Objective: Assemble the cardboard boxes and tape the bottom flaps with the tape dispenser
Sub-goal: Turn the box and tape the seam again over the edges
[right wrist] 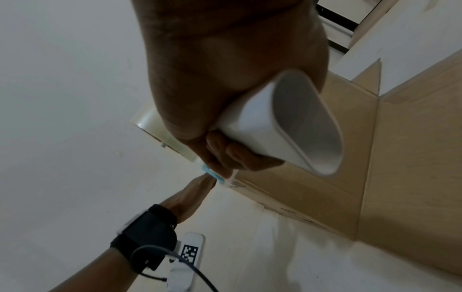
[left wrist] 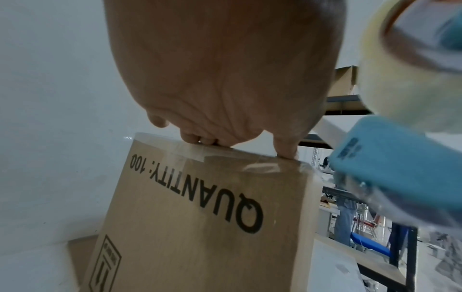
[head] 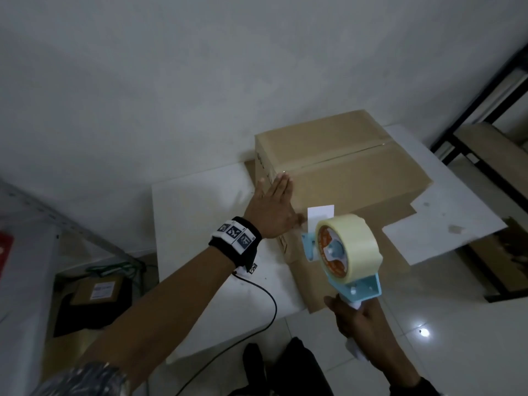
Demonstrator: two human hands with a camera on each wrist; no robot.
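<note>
Head view: cardboard box (head: 340,167) sits on the white bench (head: 200,212), toward the far edge, flaps shut and facing up, with a seam running along the middle of the top face. Flat cardboard sheet (head: 397,224) lies under the box and reaches to the near edge of the bench. Left hand (head: 273,208) lies flat on the near left corner of the box, fingers straight and close together, holding nothing. Black wrist strap (head: 235,241) with printed markers on the left wrist; a black cable (head: 268,304) trails from it across the bench. Right hand (head: 360,321) is wrapped round the white handle of the tape dispenser (head: 347,252). Dispenser has a blue frame and a roll of clear tape, and is held just off the near side of the box.

Left wrist view: fingertips (left wrist: 286,150) press on the top edge of the box (left wrist: 200,217). Side face is printed "QUANTITY: 100", seen upside down. Clear tape strip (left wrist: 250,164) shines over that top edge. Blue dispenser (left wrist: 390,162) is close at the right, blurred.

Right wrist view: right-hand fingers (right wrist: 225,154) curl tight round the white handle (right wrist: 295,126). Left hand (right wrist: 197,191) shows below, against the box (right wrist: 325,177).
</note>
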